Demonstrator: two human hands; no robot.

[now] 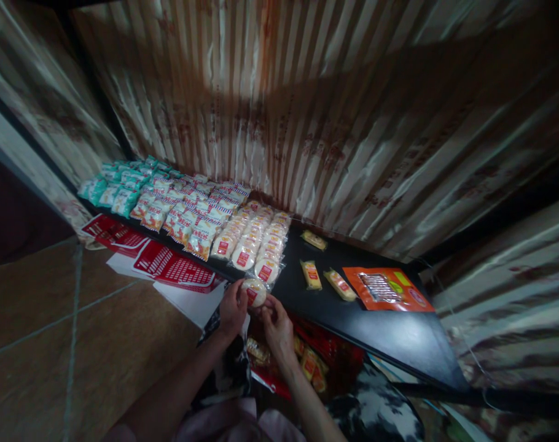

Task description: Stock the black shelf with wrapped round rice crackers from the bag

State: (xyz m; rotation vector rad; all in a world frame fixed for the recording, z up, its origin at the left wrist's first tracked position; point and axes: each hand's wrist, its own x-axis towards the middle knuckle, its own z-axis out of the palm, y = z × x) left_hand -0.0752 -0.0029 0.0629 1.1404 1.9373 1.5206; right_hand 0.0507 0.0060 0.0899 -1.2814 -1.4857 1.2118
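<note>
My left hand (233, 309) and my right hand (276, 325) both pinch one round white snack packet (255, 292) with a red label, held at the front edge of a black shelf (390, 334). Just beyond it lie rows of the same round packets (254, 242). Further left are rows of red-and-white packets (187, 215) and green packets (116, 184).
Small yellow bars (311, 274) and an orange packet (387, 288) lie on the shelf to the right. Red printed sheets (169, 267) hang off the front left. A red basket with snacks (316, 362) sits below. A striped curtain (330, 110) backs the shelf.
</note>
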